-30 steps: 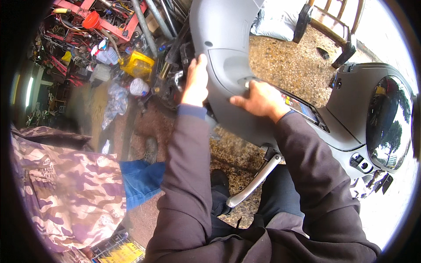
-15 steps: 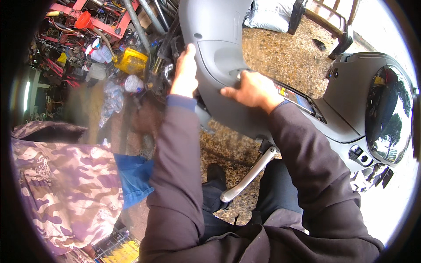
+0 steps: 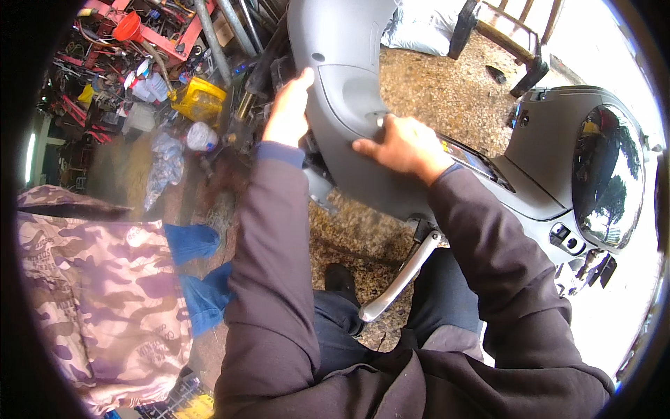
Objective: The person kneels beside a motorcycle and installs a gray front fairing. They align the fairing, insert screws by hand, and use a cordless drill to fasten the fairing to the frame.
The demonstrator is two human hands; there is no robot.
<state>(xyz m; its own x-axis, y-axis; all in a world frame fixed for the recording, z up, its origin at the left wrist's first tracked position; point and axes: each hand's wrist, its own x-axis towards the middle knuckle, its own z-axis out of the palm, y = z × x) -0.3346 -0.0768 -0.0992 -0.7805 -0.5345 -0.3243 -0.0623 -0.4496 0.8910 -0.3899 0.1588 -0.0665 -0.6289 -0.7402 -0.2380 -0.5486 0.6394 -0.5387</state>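
A large, curved grey scooter body panel (image 3: 370,171) stretches from the top of the view down between my arms. At its left edge, my left hand (image 3: 287,112) grips with the thumb up along the rim; its other fingers are mostly hidden. My right hand (image 3: 407,144) is closed on the panel beside a shallow recess, thumb pressed against the outer face, fingertips out of sight. A small bright metal piece (image 3: 380,120) shows by its knuckles. Below the panel a silver lever (image 3: 401,283) angles down between my knees.
At right is the scooter's grey front with a glossy dark lens (image 3: 609,178). Tools and a yellow container (image 3: 199,99) crowd a red rack at upper left. A person in camouflage clothing (image 3: 112,300) and blue trousers is close on my left. A dark wooden frame (image 3: 499,38) stands beyond.
Both hands keep their hold on the panel, with almost no shift. The surroundings have slid slightly left, and the blue trousers now show as two separate legs.
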